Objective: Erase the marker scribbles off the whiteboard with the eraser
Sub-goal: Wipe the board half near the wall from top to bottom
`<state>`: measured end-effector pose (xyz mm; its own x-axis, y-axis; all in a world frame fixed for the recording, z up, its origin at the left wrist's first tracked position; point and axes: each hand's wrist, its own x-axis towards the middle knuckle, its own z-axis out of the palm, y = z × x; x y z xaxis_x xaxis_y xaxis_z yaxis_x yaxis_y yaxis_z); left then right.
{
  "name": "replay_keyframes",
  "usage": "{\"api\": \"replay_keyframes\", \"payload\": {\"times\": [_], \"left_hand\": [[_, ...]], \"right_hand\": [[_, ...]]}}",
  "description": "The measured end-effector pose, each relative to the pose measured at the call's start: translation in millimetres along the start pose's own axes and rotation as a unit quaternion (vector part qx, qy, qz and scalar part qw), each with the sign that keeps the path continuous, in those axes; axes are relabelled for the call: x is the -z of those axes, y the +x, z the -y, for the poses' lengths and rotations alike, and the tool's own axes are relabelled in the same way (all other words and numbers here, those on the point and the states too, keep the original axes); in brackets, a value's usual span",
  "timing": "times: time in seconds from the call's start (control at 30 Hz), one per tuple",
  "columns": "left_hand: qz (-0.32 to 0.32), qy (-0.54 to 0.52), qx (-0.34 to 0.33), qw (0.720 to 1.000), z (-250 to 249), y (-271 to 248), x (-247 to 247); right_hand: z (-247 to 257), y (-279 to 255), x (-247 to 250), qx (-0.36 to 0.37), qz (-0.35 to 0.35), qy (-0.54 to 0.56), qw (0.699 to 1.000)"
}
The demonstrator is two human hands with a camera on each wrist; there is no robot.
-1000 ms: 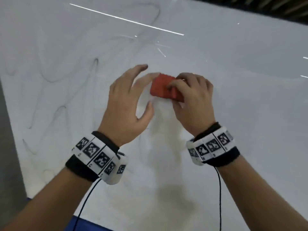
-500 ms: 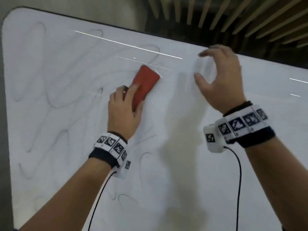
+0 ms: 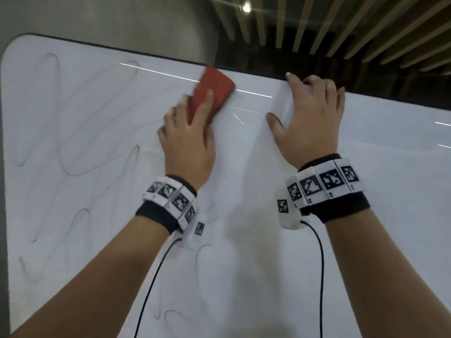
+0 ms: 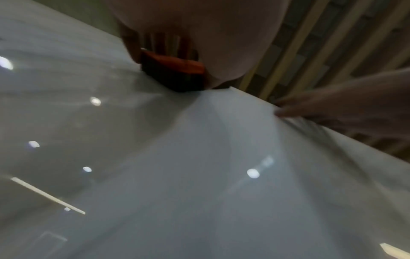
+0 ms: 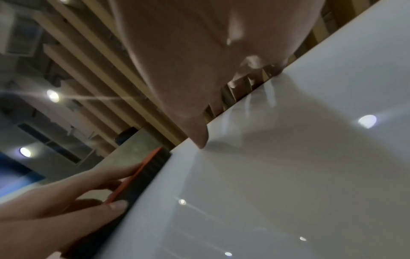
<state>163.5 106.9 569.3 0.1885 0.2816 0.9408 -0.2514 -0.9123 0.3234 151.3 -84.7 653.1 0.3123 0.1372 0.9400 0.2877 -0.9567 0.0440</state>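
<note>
A white whiteboard [image 3: 256,276] fills the head view, with thin dark scribbles [image 3: 73,147] across its left half and lower middle. My left hand [image 3: 189,135] grips a red eraser [image 3: 216,89] and presses its dark felt face [image 4: 173,80] against the board just under the top edge. My right hand [image 3: 311,113] holds the board's top edge to the right of the eraser, fingers curled over the rim and thumb on the front face. The right wrist view shows the eraser [image 5: 142,178] side-on against the board.
The board's rounded top-left corner [image 3: 17,45] and dark top rim [image 3: 390,100] stand in front of a grey wall [image 3: 122,18] and a slatted wooden ceiling [image 3: 341,28]. The board's right half [image 3: 390,215] bears only light reflections.
The eraser passed from my right hand to my left, which slid it up and to the right to the top edge. My right hand rose and took hold of the board's top rim.
</note>
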Motion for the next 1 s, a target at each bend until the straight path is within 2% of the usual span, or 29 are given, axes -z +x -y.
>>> {"api": "replay_keyframes", "payload": {"times": [0.07, 0.1, 0.13, 0.17, 0.23, 0.27, 0.3, 0.33, 0.43, 0.5, 0.53, 0.7, 0.8, 0.83, 0.9, 0.97, 1.0], "left_hand": [[0.018, 0.002, -0.09, 0.996, -7.8, -9.5, 1.7], [0.016, 0.011, -0.111, 0.994, -2.3, -4.7, 4.2], [0.003, 0.023, -0.101, 0.995, 8.2, 5.8, 5.1], [-0.016, 0.025, -0.062, 0.998, 20.9, 19.4, 5.3], [-0.05, 0.004, 0.049, 0.998, 43.4, 46.5, 7.8], [-0.057, -0.002, 0.078, 0.995, 47.3, 51.9, 8.7], [-0.059, 0.005, 0.076, 0.995, 44.7, 50.1, 8.1], [-0.055, 0.013, 0.048, 0.997, 37.0, 42.5, 6.8], [-0.01, 0.011, -0.099, 0.995, 14.8, -0.6, 0.4], [0.015, 0.018, -0.145, 0.989, 18.6, -16.9, 1.0], [0.015, 0.028, -0.137, 0.99, 25.2, -13.7, 3.2], [-0.044, 0.022, 0.034, 0.998, 62.3, 31.8, 7.4], [-0.063, 0.038, 0.054, 0.996, 48.4, 23.0, -0.7], [-0.062, 0.037, 0.028, 0.997, 39.4, 11.9, -2.0], [-0.031, 0.023, -0.086, 0.996, 25.2, -16.9, -6.4], [0.016, 0.018, -0.211, 0.977, 26.2, -30.3, -3.8], [0.026, 0.026, -0.243, 0.969, 34.9, -22.3, 0.7]], "right_hand": [[-1.8, -1.2, -1.5, -0.001, -0.013, 0.009, 1.0], [-2.5, -1.9, -2.2, -0.001, -0.018, 0.013, 1.0], [-2.8, -2.3, -2.6, -0.002, -0.022, 0.017, 1.0], [-2.8, -2.1, -3.1, -0.002, -0.023, 0.021, 1.0], [-3.5, -2.1, -5.2, -0.002, -0.02, 0.023, 1.0], [-3.6, -2.5, -6.6, -0.002, -0.023, 0.025, 0.999], [-3.6, -3.0, -7.8, -0.002, -0.028, 0.031, 0.999], [-3.2, -3.4, -8.7, -0.004, -0.035, 0.037, 0.999], [-2.3, -4.1, -12.1, -0.015, -0.042, 0.047, 0.998], [-0.9, -3.5, -14.3, -0.024, -0.049, 0.062, 0.997], [0.0, -3.0, -15.2, -0.028, -0.052, 0.068, 0.996], [1.5, -2.8, -14.1, -0.032, -0.053, 0.079, 0.995], [1.9, -3.0, -11.5, -0.031, -0.05, 0.073, 0.996], [2.1, -3.3, -11.6, -0.03, -0.049, 0.073, 0.996], [1.8, -2.8, -13.5, -0.029, -0.049, 0.071, 0.996], [0.6, -2.7, -13.9, -0.028, -0.051, 0.074, 0.996], [0.6, -2.9, -13.7, -0.029, -0.052, 0.078, 0.995]]}}
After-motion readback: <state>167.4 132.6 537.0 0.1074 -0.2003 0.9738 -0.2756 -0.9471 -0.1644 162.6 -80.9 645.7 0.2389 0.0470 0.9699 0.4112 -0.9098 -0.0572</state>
